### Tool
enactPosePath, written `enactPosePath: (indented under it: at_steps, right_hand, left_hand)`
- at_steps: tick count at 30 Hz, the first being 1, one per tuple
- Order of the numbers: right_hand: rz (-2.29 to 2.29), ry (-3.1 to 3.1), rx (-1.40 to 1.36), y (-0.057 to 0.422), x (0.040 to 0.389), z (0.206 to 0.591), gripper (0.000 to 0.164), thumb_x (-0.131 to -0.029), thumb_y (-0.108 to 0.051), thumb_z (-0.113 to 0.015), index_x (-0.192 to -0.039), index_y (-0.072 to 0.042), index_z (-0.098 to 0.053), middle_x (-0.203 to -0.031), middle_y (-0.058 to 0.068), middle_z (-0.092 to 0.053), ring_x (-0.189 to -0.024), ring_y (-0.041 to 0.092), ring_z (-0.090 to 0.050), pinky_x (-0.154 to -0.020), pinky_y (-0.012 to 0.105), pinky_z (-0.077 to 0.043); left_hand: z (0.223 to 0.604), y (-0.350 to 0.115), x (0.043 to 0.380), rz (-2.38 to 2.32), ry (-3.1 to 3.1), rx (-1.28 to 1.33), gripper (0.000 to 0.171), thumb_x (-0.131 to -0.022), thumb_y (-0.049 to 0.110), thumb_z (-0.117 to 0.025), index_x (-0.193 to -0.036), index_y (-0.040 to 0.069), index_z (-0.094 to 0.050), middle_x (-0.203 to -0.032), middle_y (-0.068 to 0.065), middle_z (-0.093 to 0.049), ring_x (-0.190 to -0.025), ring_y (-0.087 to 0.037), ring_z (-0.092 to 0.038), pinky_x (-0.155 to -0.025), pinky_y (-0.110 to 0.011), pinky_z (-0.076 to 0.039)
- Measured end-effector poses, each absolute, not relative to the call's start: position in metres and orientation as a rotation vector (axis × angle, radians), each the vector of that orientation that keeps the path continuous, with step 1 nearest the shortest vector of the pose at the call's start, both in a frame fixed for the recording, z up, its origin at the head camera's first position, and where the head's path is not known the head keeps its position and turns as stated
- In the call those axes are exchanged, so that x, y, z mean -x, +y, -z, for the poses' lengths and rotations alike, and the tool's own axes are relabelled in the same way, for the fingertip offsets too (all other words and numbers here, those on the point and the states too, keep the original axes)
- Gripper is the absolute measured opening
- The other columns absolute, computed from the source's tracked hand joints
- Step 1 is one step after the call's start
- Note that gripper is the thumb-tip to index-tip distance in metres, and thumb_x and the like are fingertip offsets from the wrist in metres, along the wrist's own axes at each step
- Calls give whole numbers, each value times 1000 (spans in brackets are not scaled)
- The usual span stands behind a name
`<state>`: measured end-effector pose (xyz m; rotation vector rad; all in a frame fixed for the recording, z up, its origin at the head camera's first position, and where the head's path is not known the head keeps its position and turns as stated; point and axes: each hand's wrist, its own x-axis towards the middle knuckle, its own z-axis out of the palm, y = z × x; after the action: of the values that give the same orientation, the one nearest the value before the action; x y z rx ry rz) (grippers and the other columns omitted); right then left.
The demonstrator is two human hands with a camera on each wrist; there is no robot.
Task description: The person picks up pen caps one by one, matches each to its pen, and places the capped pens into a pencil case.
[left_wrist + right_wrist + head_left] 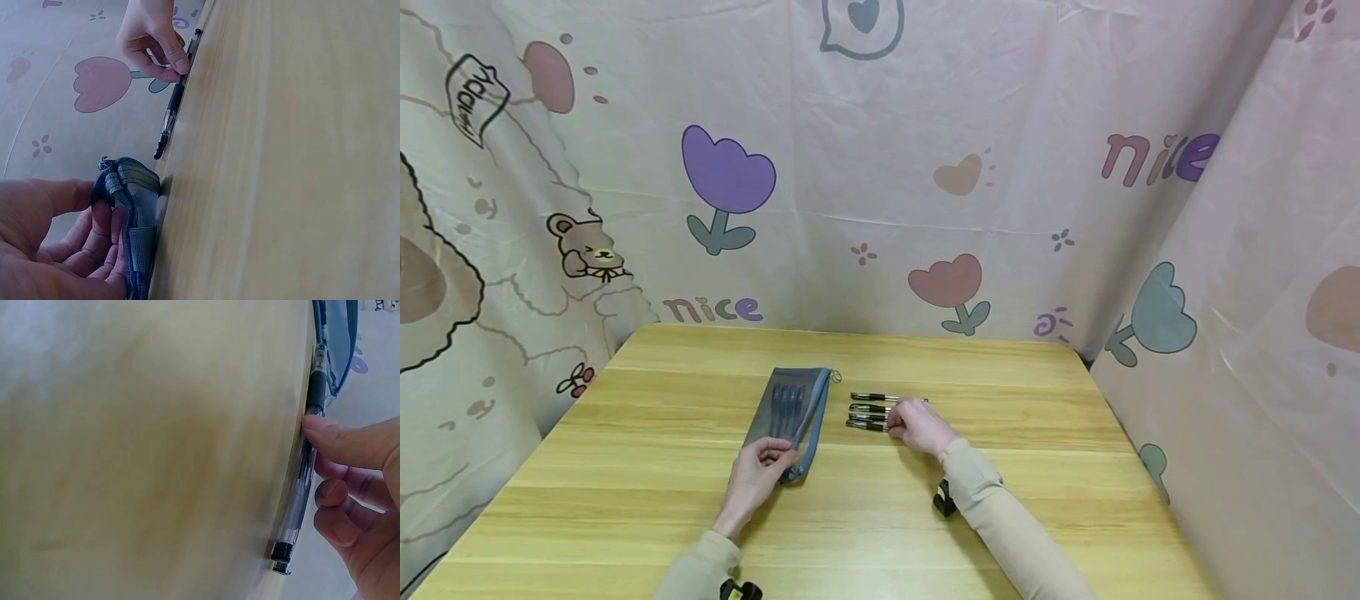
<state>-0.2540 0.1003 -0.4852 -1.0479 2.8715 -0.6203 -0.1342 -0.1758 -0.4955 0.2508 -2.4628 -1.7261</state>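
Observation:
A blue-grey zip pouch [763, 417] lies on the table, its zipped side parted along the right edge. Through its sheer face several dark pens [787, 404] show. My left hand [756, 475] pinches the near end of the pouch between thumb and fingers; the left wrist view shows the zipper end [128, 181] lifted there. To the right, several clear-barrelled black pens [868, 408] lie side by side in a row. My right hand [920, 425] pinches the barrel of a pen [317, 387] by thumb and fingertips, close to the tabletop. Its fingers partly hide the row.
The wooden table [647, 417] reaches back to a printed curtain [865, 167], with more cloth at both sides. A small ring [837, 377] hangs at the pouch's far corner. A dark wrist device [944, 498] sits under the right sleeve, another [741, 590] by the left.

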Motion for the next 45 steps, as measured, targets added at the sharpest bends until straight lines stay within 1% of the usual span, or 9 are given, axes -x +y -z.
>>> enactPosePath:
  at_steps: [5,10,15,21,26,29,34,41,45]
  right_hand:
    - [595,2887,1053,99,255,486,9,-84,0,-75,-89,-8,-77,-85,3,-69,-79,12,-61,-71,22,-52]
    - [580,2891,1065,100,254,487,6,-87,-1,-74,-90,-5,-76,-87,4,-69,-80,13,-62,-71,20,-53]
    - [604,2881,1044,100,251,486,4,-90,-2,-71,-93,-3,-73,-91,5,-69,-83,15,-63,-75,23,-56]
    - [639,2850,999,101,247,483,6,-91,-2,-69,-96,-3,-72,-94,5,-68,-87,17,-64,-80,26,-57]
    - [628,2851,1029,102,245,480,7,-92,-2,-68,-98,-3,-71,-96,7,-70,-90,19,-65,-84,29,-57]
    - [612,2863,1079,102,245,479,6,-94,-4,-67,-98,-4,-71,-96,6,-70,-89,19,-66,-83,30,-57]
    - [652,2836,1099,99,242,473,5,-96,-5,-64,-98,-5,-68,-95,6,-71,-86,16,-65,-79,28,-57]
    - [717,2772,1014,94,239,466,9,-99,-5,-59,-106,-4,-65,-102,9,-71,-92,18,-65,-85,31,-57]
    - [772,2740,1009,93,238,466,9,-100,-5,-57,-108,-5,-62,-101,9,-70,-89,14,-62,-84,30,-55]
  left_hand:
    - [495,-176,134,1721,-2462,-246,18,-93,7,-70,-106,-5,-70,-91,-14,-72,-72,-4,-61,-69,-18,-50]
    - [495,-176,134,1708,-2468,-249,18,-93,8,-71,-106,-4,-70,-91,-14,-72,-72,-4,-61,-70,-18,-50]
    - [495,-176,133,1705,-2476,-246,19,-93,8,-71,-107,-5,-69,-92,-14,-72,-73,-5,-61,-69,-19,-50]
    - [496,-177,133,1709,-2477,-247,19,-93,8,-70,-107,-5,-69,-93,-14,-72,-73,-5,-61,-70,-19,-50]
    - [497,-177,134,1702,-2482,-226,22,-93,10,-71,-108,-6,-68,-92,-14,-72,-73,-5,-61,-69,-19,-50]
    - [497,-177,134,1710,-2479,-225,22,-93,9,-71,-108,-7,-68,-92,-14,-72,-73,-5,-61,-69,-19,-50]
    - [495,-176,133,1724,-2471,-245,19,-93,7,-70,-107,-6,-69,-92,-14,-72,-73,-5,-62,-70,-18,-50]
    - [495,-176,133,1724,-2477,-248,21,-93,9,-71,-108,-6,-69,-92,-14,-72,-73,-5,-61,-69,-19,-50]
    - [494,-176,133,1723,-2477,-259,19,-93,7,-70,-107,-5,-69,-92,-14,-72,-74,-5,-61,-70,-18,-50]
